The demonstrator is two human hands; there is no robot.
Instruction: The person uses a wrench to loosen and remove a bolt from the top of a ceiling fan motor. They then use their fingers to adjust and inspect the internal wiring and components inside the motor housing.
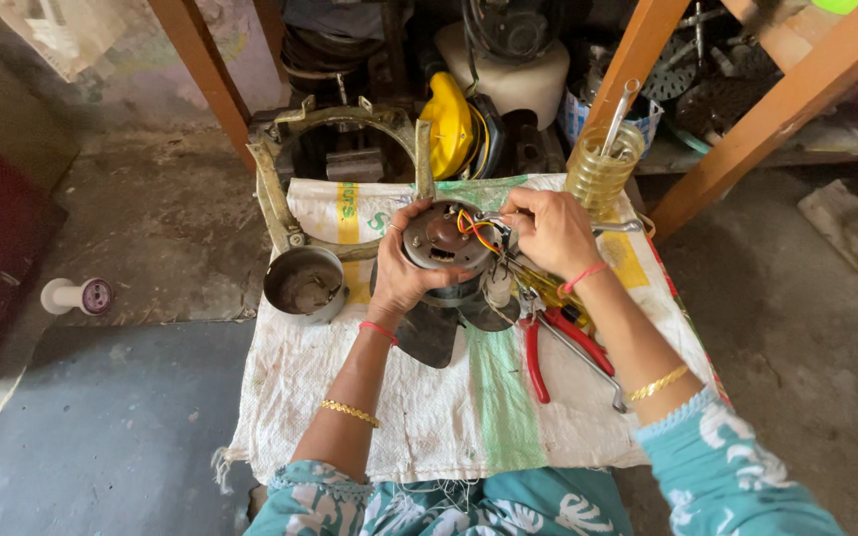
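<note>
My left hand (401, 273) grips a round grey metal motor part (441, 238) from below and holds it up over a white woven sack (429, 397). Red, yellow and black wires (479, 230) come out of the part's top. My right hand (548, 230) is closed on those wires and on a thin metal tool at the part's right side. A dark fan blade (429, 337) lies under the motor part on the sack.
A steel cup (305, 284) stands at the sack's left. Red-handled pliers (548, 347) and other tools lie to the right. Behind are a metal ring frame (345, 129), a yellow part (447, 124), a coil spool (600, 169) and wooden legs (767, 119). A white spool (76, 296) lies on the floor.
</note>
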